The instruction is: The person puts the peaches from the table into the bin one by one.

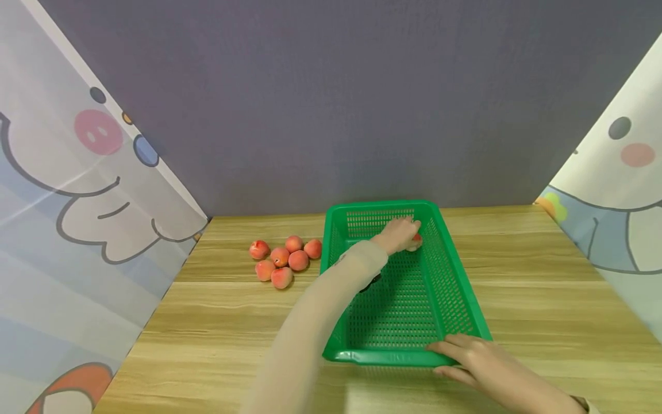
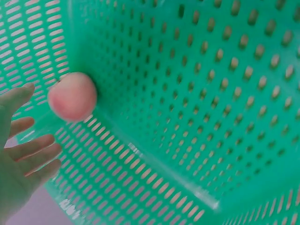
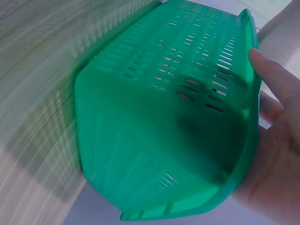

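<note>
A green perforated plastic basket (image 1: 393, 357) stands on the wooden table. My left hand (image 1: 397, 234) reaches inside it, toward the far right corner. In the left wrist view a peach (image 2: 72, 97) sits in that corner, and the left hand (image 2: 26, 161) is beside it with fingers spread and a gap between them and the fruit. At the near right corner my right hand (image 1: 473, 357) grips the basket's rim. Its thumb lies over the rim in the right wrist view, with the other fingers partly hidden behind the edge.
Several loose peaches (image 1: 280, 257) lie in a cluster on the table (image 1: 217, 333), left of the basket. A grey wall (image 1: 320, 115) rises behind the table. Cartoon-printed panels (image 1: 46, 230) flank it on both sides.
</note>
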